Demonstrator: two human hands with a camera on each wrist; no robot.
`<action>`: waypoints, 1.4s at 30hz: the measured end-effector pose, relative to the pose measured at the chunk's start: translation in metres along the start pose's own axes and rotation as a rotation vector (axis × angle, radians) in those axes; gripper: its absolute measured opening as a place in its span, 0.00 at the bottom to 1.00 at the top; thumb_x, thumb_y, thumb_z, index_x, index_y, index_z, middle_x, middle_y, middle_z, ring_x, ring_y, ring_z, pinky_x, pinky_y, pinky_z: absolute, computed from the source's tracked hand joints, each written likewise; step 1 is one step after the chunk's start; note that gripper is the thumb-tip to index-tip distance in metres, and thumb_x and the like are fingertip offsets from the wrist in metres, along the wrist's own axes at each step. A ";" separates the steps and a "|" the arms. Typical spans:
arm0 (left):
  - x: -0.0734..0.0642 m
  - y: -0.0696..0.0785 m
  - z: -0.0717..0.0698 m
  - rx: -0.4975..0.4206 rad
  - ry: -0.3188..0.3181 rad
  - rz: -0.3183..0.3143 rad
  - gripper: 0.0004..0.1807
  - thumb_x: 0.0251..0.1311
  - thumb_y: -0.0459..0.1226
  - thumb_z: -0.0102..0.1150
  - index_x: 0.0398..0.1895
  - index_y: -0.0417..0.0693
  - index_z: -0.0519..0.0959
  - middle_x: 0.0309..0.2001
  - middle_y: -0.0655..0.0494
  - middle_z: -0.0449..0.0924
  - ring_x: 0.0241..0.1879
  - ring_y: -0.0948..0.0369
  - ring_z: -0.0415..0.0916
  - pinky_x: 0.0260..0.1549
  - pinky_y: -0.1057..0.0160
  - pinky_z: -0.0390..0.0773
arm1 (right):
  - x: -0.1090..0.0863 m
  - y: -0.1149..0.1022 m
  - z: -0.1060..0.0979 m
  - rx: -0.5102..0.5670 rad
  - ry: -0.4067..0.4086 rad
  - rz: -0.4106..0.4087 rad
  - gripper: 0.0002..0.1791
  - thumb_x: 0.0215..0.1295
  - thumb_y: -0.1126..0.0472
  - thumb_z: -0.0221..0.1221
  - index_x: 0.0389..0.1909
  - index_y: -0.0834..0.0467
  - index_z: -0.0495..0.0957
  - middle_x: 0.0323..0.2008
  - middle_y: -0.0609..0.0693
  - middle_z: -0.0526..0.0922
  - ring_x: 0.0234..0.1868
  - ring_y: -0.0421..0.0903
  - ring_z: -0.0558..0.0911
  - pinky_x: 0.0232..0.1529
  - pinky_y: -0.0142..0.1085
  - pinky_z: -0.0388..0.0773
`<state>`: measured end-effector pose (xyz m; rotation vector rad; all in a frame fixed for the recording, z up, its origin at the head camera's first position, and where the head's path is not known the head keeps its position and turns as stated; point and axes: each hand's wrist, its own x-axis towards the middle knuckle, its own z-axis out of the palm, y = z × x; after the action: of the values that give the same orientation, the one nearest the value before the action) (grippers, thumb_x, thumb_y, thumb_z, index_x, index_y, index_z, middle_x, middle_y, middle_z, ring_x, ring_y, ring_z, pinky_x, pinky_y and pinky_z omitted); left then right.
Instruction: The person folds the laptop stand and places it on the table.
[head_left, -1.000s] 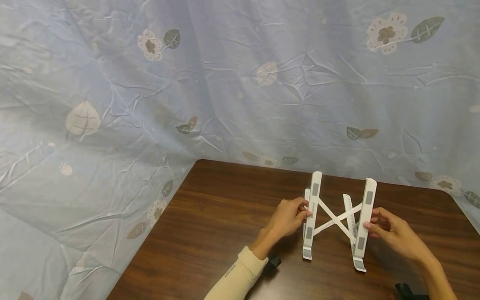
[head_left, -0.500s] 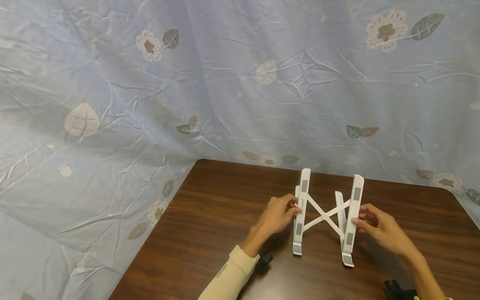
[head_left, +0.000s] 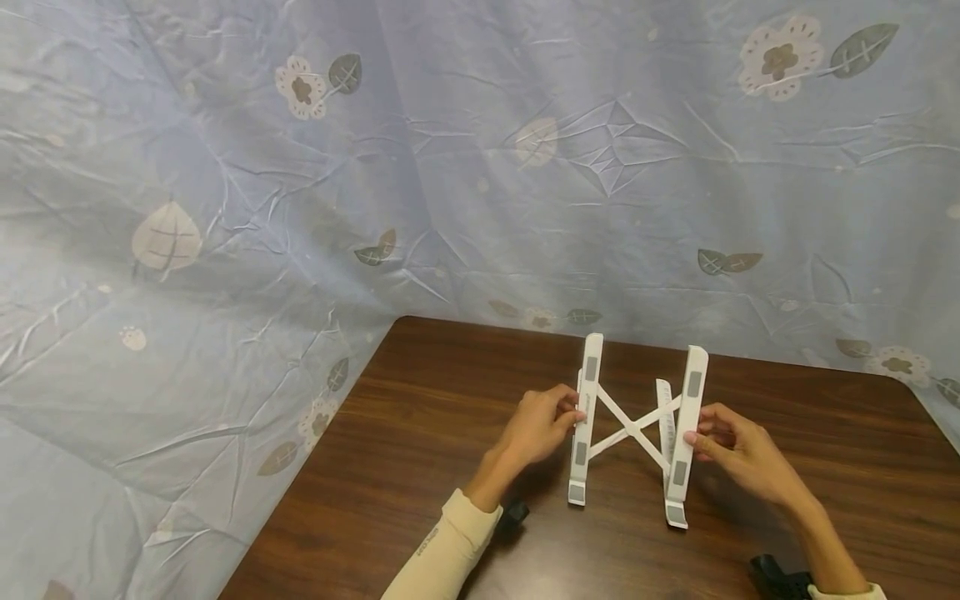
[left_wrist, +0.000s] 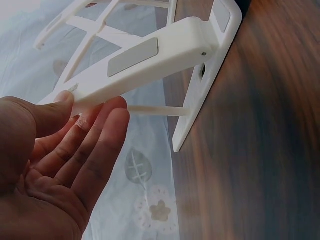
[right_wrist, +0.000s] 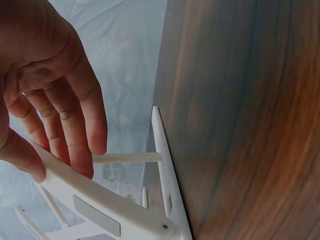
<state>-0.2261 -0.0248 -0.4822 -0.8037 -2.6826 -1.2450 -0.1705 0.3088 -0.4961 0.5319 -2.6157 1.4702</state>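
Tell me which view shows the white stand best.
The head view: the white stand lies wholly inside the picture, crossed struts included, though its front bars hide parts behind. The left wrist view shows one bar close up with a grey pad; the right wrist view shows the other bar. Both crop the stand.

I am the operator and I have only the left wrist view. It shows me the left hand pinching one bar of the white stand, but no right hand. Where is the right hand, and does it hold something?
Observer: The right hand holds the opposite bar of the white stand, from its outer side.
Operator: Thank you. I do not see the long outer face of that bar. How many grey pads are on it?
Observer: In the head view, two grey pads show on that face, one near each end.
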 end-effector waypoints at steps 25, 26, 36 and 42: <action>-0.009 -0.012 -0.013 -0.012 -0.004 -0.015 0.12 0.75 0.38 0.66 0.53 0.39 0.84 0.42 0.47 0.93 0.27 0.71 0.82 0.29 0.75 0.81 | 0.006 -0.004 0.017 -0.023 0.002 0.053 0.15 0.77 0.62 0.65 0.57 0.64 0.76 0.46 0.66 0.89 0.38 0.40 0.92 0.37 0.45 0.92; -0.009 -0.012 -0.014 -0.011 -0.004 -0.014 0.12 0.75 0.38 0.66 0.53 0.39 0.84 0.42 0.47 0.93 0.27 0.71 0.81 0.29 0.75 0.81 | 0.006 -0.004 0.018 -0.021 0.004 0.050 0.15 0.77 0.62 0.65 0.56 0.64 0.76 0.46 0.66 0.89 0.37 0.40 0.91 0.37 0.44 0.92; -0.009 -0.012 -0.015 0.001 0.009 -0.011 0.12 0.75 0.38 0.66 0.53 0.39 0.84 0.42 0.48 0.92 0.28 0.69 0.83 0.31 0.75 0.82 | 0.007 -0.007 0.019 -0.014 0.018 0.064 0.16 0.76 0.61 0.66 0.57 0.64 0.76 0.47 0.67 0.89 0.34 0.48 0.91 0.29 0.44 0.90; -0.008 -0.013 -0.014 0.037 0.024 0.003 0.12 0.74 0.38 0.67 0.53 0.40 0.85 0.43 0.48 0.93 0.36 0.62 0.88 0.36 0.73 0.84 | 0.010 -0.009 0.020 0.005 0.028 0.058 0.15 0.76 0.62 0.66 0.57 0.65 0.77 0.46 0.67 0.89 0.37 0.38 0.90 0.30 0.44 0.90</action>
<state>-0.2273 -0.0457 -0.4841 -0.7823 -2.6763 -1.1926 -0.1746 0.2851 -0.4974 0.4357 -2.6283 1.4894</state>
